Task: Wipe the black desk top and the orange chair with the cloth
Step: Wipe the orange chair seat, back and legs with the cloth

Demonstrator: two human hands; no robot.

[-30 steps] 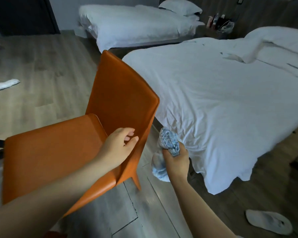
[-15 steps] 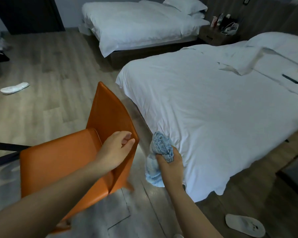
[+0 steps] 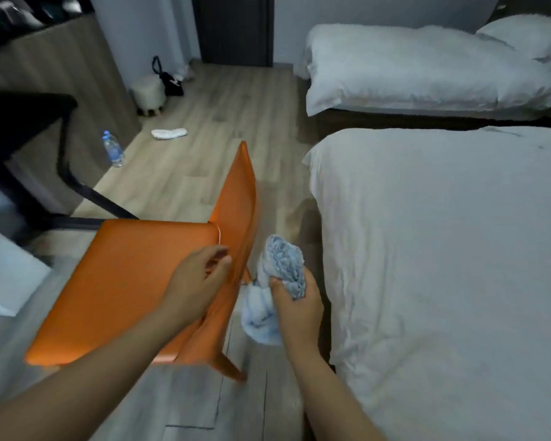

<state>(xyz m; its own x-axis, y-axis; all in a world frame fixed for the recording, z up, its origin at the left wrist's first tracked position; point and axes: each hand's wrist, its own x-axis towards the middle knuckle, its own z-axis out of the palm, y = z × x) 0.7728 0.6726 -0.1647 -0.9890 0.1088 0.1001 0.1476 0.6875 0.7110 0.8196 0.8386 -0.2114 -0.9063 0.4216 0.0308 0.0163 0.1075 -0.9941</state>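
Just swung toward black desk top (image 3: 23,122) at 10 o'clock: smooth orange chair (image 3: 124,281).
Backrest gripped by left hand (image 3: 201,281); crumpled pale-blue cloth (image 3: 282,261) clenched in right hand (image 3: 298,310); wiping pending.

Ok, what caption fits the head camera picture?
Left hand holds the orange chair; right hand grips the blue cloth beside a white bed.

Near bed (image 3: 442,265) at 3 o'clock; second bed (image 3: 411,71) at 1 o'clock. On the floor (image 3: 204,173) at 11 o'clock: water bottle (image 3: 112,149), white slipper (image 3: 169,133), pale stool (image 3: 148,92), black bag (image 3: 171,79).
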